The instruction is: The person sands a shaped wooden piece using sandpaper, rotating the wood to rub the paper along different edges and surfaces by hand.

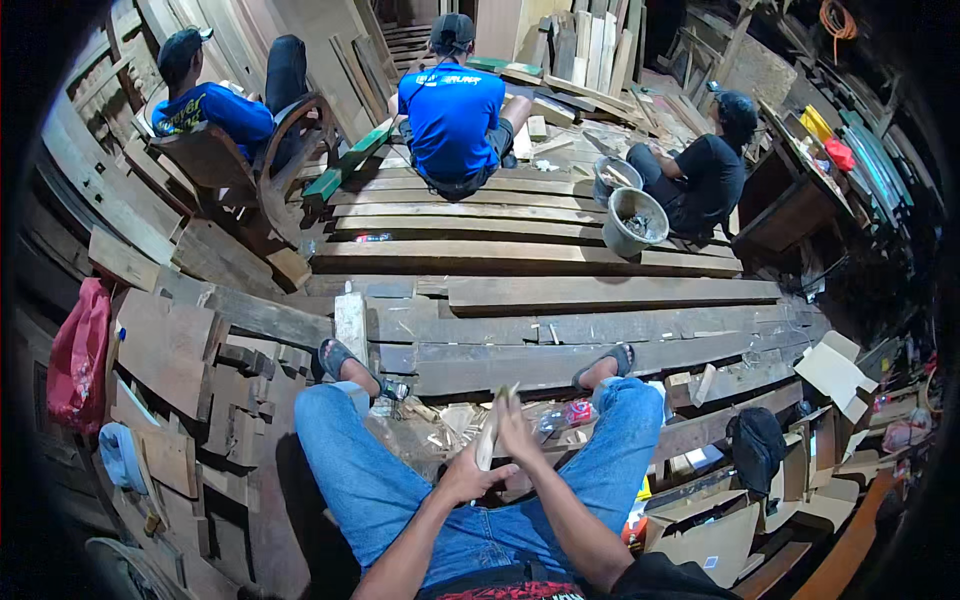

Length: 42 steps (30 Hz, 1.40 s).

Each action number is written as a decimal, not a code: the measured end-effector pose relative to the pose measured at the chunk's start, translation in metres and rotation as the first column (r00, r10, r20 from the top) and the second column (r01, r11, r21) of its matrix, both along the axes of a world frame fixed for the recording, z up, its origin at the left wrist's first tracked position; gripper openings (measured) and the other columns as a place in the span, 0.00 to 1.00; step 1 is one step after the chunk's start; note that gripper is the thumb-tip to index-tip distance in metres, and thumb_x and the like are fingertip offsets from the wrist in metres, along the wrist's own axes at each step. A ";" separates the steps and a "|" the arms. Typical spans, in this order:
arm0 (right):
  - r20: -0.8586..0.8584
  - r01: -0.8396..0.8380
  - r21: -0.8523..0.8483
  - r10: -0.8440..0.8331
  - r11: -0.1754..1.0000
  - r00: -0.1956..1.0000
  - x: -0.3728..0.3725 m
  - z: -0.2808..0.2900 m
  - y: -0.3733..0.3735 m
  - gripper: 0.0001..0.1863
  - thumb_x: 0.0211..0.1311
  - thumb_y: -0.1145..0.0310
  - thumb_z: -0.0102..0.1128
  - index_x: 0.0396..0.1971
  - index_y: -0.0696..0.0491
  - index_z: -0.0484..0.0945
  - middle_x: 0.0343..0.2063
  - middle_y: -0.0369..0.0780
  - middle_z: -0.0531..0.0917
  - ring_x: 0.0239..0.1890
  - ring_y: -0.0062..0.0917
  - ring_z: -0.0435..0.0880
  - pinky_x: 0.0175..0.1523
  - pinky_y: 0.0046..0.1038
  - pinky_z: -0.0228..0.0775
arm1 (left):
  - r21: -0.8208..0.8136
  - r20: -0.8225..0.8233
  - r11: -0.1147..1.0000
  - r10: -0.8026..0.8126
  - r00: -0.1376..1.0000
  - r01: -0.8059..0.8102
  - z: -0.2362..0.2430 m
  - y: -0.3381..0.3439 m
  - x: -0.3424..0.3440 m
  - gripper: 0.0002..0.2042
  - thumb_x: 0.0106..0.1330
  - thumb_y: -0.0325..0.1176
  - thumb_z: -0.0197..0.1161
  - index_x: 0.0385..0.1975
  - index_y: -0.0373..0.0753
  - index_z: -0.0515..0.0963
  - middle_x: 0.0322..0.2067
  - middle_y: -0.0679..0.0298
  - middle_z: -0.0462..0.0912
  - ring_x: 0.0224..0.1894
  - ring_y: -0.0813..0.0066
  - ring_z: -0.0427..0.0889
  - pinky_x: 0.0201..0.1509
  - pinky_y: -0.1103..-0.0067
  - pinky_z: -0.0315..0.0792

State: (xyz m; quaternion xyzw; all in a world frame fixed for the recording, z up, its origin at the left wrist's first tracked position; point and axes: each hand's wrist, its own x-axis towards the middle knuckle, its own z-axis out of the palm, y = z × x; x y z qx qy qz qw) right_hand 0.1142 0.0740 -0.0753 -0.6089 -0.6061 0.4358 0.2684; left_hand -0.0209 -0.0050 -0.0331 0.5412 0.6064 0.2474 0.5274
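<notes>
My left hand (466,478) is closed around the lower end of a slim, pale wooden piece (486,445), held upright between my thighs. My right hand (516,438) lies along the right side of that piece, its fingers close together and pointing away from me. A small olive-green bit shows at those fingertips; what it belongs to is too small to make out. Below the hands, pale wood shavings (458,416) are scattered between my feet. A clear plastic bottle (565,415) with a red label lies just right of my right hand.
Long planks (600,295) form the platform ahead. Two people in blue shirts (452,118) sit farther off, one in a wooden chair (215,160). Another person in dark clothes (700,175) sits beside buckets (635,222). Stacked boards (165,350) stand left; cardboard boxes (715,540) and a black bag (757,445) lie right.
</notes>
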 end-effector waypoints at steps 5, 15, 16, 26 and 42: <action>-0.177 -0.110 0.083 0.123 0.990 0.976 -0.013 -0.018 -0.037 0.28 0.73 0.51 0.38 0.56 0.63 0.66 0.50 0.59 0.74 0.57 0.51 0.73 0.60 0.40 0.63 | -0.079 0.119 0.990 0.128 0.985 -0.119 0.035 0.007 -0.002 0.27 0.54 0.46 0.73 0.44 0.30 0.73 0.33 0.51 0.82 0.35 0.64 0.81 0.42 0.70 0.76; 0.112 -0.296 -0.100 0.307 0.950 0.945 -0.006 -0.015 -0.026 0.27 0.67 0.64 0.44 0.62 0.63 0.59 0.55 0.61 0.66 0.58 0.52 0.69 0.63 0.39 0.61 | 0.020 0.222 0.995 0.093 0.971 -0.100 0.016 0.002 0.001 0.29 0.57 0.53 0.68 0.42 0.29 0.73 0.31 0.54 0.82 0.33 0.66 0.80 0.40 0.69 0.75; 0.058 -0.134 0.302 0.122 0.944 0.991 0.043 -0.059 -0.001 0.23 0.69 0.62 0.41 0.57 0.62 0.64 0.53 0.61 0.67 0.52 0.55 0.73 0.59 0.43 0.64 | -0.045 0.208 0.999 -0.018 0.978 0.028 0.022 0.015 0.034 0.30 0.57 0.54 0.68 0.43 0.29 0.73 0.32 0.52 0.82 0.34 0.66 0.80 0.41 0.69 0.75; -0.222 -0.135 0.060 0.145 0.989 0.964 0.013 -0.031 -0.003 0.34 0.72 0.47 0.38 0.64 0.61 0.58 0.55 0.60 0.69 0.60 0.50 0.69 0.62 0.39 0.62 | 0.052 0.034 0.998 -0.019 0.999 0.017 -0.001 -0.006 0.009 0.41 0.49 0.57 0.72 0.52 0.28 0.68 0.36 0.49 0.81 0.37 0.61 0.81 0.43 0.70 0.74; 0.126 -0.292 0.046 0.284 0.955 0.950 0.016 -0.013 -0.045 0.30 0.72 0.56 0.37 0.67 0.58 0.52 0.66 0.61 0.53 0.63 0.56 0.62 0.68 0.39 0.56 | -0.048 0.050 0.998 0.051 0.997 -0.048 -0.001 0.000 0.012 0.39 0.47 0.60 0.72 0.43 0.27 0.71 0.33 0.48 0.81 0.37 0.59 0.82 0.42 0.67 0.74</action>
